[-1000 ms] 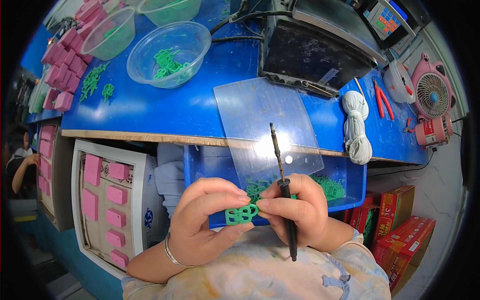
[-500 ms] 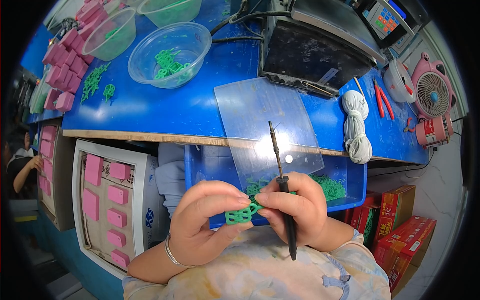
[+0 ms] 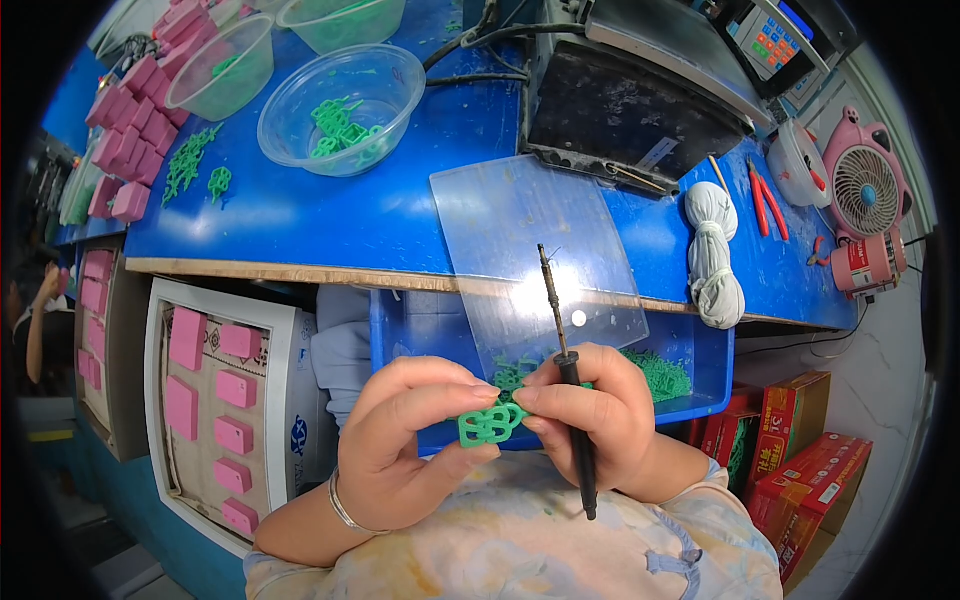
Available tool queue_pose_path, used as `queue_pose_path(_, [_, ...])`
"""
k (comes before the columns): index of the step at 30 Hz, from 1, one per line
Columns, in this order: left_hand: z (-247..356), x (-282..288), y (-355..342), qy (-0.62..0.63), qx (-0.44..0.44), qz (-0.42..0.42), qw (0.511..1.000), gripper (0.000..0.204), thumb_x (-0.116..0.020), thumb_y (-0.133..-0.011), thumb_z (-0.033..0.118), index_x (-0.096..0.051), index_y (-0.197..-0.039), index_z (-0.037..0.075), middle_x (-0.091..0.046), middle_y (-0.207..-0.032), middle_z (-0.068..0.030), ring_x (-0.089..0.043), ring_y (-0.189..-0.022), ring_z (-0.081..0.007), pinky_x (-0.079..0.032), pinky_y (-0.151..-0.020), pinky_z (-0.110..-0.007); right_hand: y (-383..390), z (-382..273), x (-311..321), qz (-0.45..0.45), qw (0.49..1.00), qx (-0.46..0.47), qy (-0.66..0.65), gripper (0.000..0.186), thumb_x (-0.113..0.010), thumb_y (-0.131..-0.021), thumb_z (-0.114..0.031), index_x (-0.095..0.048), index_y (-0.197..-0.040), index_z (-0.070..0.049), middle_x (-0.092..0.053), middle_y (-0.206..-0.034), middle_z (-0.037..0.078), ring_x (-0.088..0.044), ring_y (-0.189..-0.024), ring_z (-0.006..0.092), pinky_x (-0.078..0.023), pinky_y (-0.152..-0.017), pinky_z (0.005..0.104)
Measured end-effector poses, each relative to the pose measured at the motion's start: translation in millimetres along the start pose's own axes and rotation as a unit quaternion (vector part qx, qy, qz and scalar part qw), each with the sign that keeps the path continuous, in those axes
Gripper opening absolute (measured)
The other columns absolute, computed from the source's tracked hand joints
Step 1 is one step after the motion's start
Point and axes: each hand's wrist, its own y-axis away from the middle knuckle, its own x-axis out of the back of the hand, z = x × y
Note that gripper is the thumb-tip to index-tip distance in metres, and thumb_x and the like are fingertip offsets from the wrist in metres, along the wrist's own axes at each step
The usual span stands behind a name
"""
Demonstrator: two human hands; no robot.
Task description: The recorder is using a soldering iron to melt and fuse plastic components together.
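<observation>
A small green openwork piece [image 3: 485, 425] is pinched in my left hand [image 3: 405, 435], between thumb and fingertips, with a silver bangle on that wrist. My right hand [image 3: 605, 430] grips the black handle of a soldering iron [image 3: 578, 440], its thin metal tip pointing up, while its thumb and finger also meet the green piece's right end. Behind the hands, a clear sheet [image 3: 480, 220] overhangs the table edge over a blue bin [image 3: 410, 330] holding many small green parts [image 3: 660, 375].
The blue table [image 3: 270, 225] carries clear bowls [image 3: 280, 145], pink blocks [image 3: 135, 150], a black machine [image 3: 620, 110], white cloth bundle [image 3: 712, 260], red pliers [image 3: 768, 200] and pink fan [image 3: 865, 175]. Below are a pink-block tray [image 3: 205, 480] and red cartons [image 3: 800, 500]. A co-worker's arm [image 3: 40, 330] shows far left.
The green piece has shifted and tilted slightly in my fingers, with small movements of both hands. At far left, the co-worker's hand has risen.
</observation>
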Motion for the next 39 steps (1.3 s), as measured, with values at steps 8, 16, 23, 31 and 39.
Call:
queue_pose_path(8, [0.4, -0.2, -0.6, -0.008, 0.001, -0.003, 1.000, 0.032, -0.069, -0.072, 0.005, -0.058, -0.102, 0.001, -0.055, -0.098, -0.0123, -0.055, -0.083, -0.0194, -0.046, -0.070, -0.027, -0.1, 0.2, 0.7, 0.005, 1.000, -0.002, 0.015, 0.026, -0.071, -0.060, -0.005, -0.061, -0.085, -0.005, -0.055, -0.071, 0.007, -0.054, -0.054, 0.0189, -0.040, -0.045, 0.0276])
queue_pose_path(16, [0.8, 0.3, -1.9, -0.013, -0.001, -0.005, 1.000, 0.033, -0.068, -0.072, 0.005, -0.058, -0.103, 0.002, -0.055, -0.098, -0.0121, -0.055, -0.083, -0.0190, -0.046, -0.069, -0.026, -0.2, 1.1, 1.1, 0.004, 1.000, -0.005, 0.016, 0.026, -0.072, -0.060, -0.006, -0.062, -0.085, -0.005, -0.055, -0.072, 0.007, -0.054, -0.055, 0.0187, -0.040, -0.045, 0.0272])
queue_pose_path(23, [-2.0, 1.1, -2.6, -0.021, -0.011, -0.014, 1.000, 0.037, -0.071, -0.070, 0.007, -0.057, -0.104, 0.001, -0.054, -0.098, -0.0122, -0.055, -0.082, -0.0179, -0.046, -0.068, -0.026, -1.1, 1.1, 1.2, 0.002, 1.000, -0.007, 0.018, 0.027, -0.072, -0.060, -0.005, -0.062, -0.085, -0.005, -0.054, -0.072, 0.007, -0.055, -0.055, 0.0191, -0.041, -0.045, 0.0273])
queue_pose_path(31, [-3.3, -1.7, -3.2, 0.021, -0.012, -0.001, 1.000, 0.053, -0.075, -0.067, 0.012, -0.052, -0.113, -0.001, -0.050, -0.102, -0.0114, -0.052, -0.080, -0.0143, -0.045, -0.066, -0.024, 0.8, -1.7, 2.6, 0.019, 1.000, -0.014, 0.010, 0.030, -0.072, -0.059, -0.002, -0.062, -0.087, -0.006, -0.055, -0.073, 0.007, -0.055, -0.056, 0.0186, -0.041, -0.045, 0.0272])
queue_pose_path(39, [-6.3, 1.3, 0.1, 0.011, -0.005, -0.005, 1.000, 0.044, -0.072, -0.070, 0.007, -0.054, -0.109, -0.002, -0.049, -0.101, -0.0121, -0.053, -0.082, -0.0152, -0.047, -0.067, -0.025, 5.1, -1.0, 0.9, 0.023, 1.000, -0.012, 0.006, 0.032, -0.070, -0.057, -0.001, -0.063, -0.087, -0.007, -0.055, -0.073, 0.006, -0.055, -0.056, 0.0184, -0.040, -0.045, 0.0270])
